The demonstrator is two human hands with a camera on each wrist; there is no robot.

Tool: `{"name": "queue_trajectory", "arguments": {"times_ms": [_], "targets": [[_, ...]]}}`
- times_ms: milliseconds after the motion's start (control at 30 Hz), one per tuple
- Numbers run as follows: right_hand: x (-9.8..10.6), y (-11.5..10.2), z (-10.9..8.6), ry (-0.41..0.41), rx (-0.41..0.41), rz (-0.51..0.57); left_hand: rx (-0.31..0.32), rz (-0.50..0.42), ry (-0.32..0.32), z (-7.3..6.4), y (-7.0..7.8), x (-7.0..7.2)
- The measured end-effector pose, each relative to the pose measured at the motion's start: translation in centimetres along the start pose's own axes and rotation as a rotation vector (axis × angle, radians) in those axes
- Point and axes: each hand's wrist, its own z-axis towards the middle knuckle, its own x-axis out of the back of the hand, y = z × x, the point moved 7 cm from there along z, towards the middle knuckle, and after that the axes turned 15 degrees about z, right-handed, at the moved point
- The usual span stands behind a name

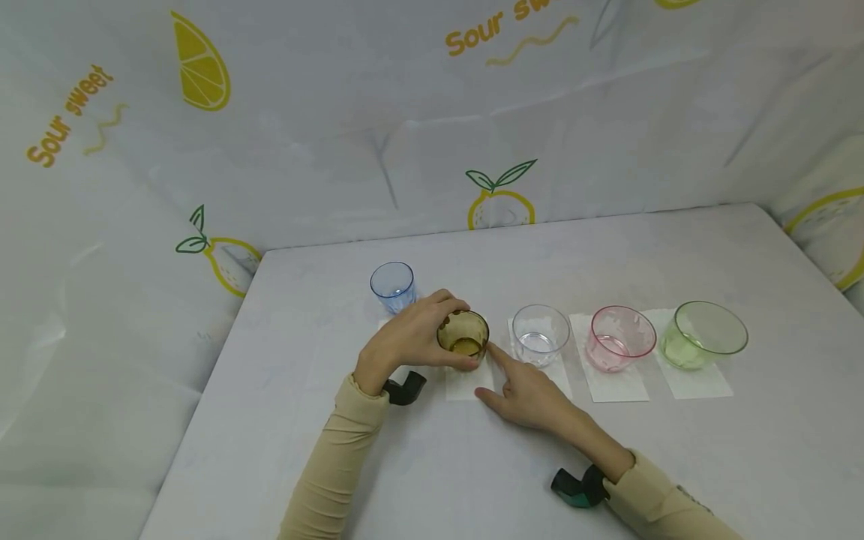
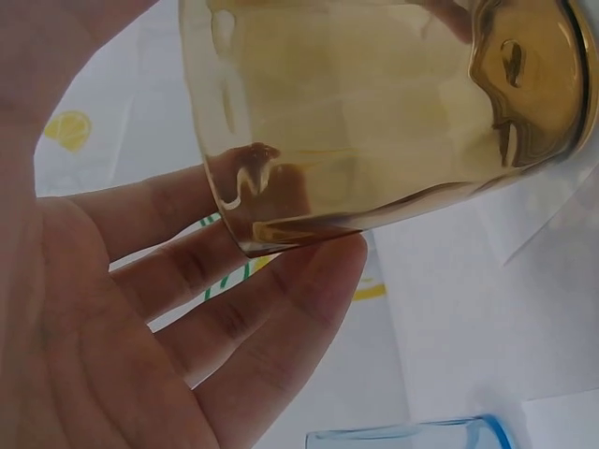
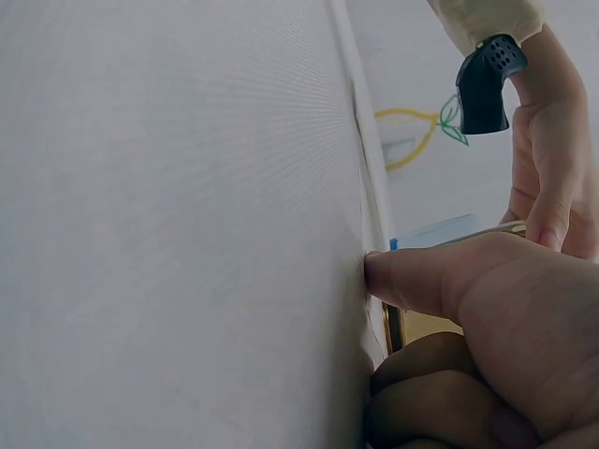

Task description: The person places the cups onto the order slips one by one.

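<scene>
An amber glass cup (image 1: 463, 334) stands over a white paper sheet (image 1: 470, 384), with my left hand (image 1: 418, 334) gripping it by the rim between thumb and fingers. In the left wrist view the amber cup (image 2: 356, 112) shows its clear wall and thicker base, the fingers along its side. My right hand (image 1: 533, 394) lies low at the right of the cup. Its index finger reaches to the cup's lower side and the thumb is spread towards the paper; in the right wrist view its other fingers (image 3: 430, 398) are curled against the tabletop.
Behind my left hand stands a blue glass cup (image 1: 393, 285). To the right follow a colourless cup (image 1: 540, 334), a pink cup (image 1: 621, 337) and a larger green bowl-like cup (image 1: 702, 334), on white paper sheets. A lemon-printed curtain (image 1: 405, 112) rises at the table's back edge.
</scene>
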Motion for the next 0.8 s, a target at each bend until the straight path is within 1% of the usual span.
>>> {"name": "queue_trajectory", "arguments": {"times_ms": [500,800], "targets": [[0.06,-0.16,-0.11,0.011,0.015,-0.002,-0.009,0.003,0.015,-0.10,0.14,-0.04],[0.14,-0.45,-0.62,0.031,0.013,-0.016,-0.008,0.014,0.030,-0.09,0.35,-0.03]]}}
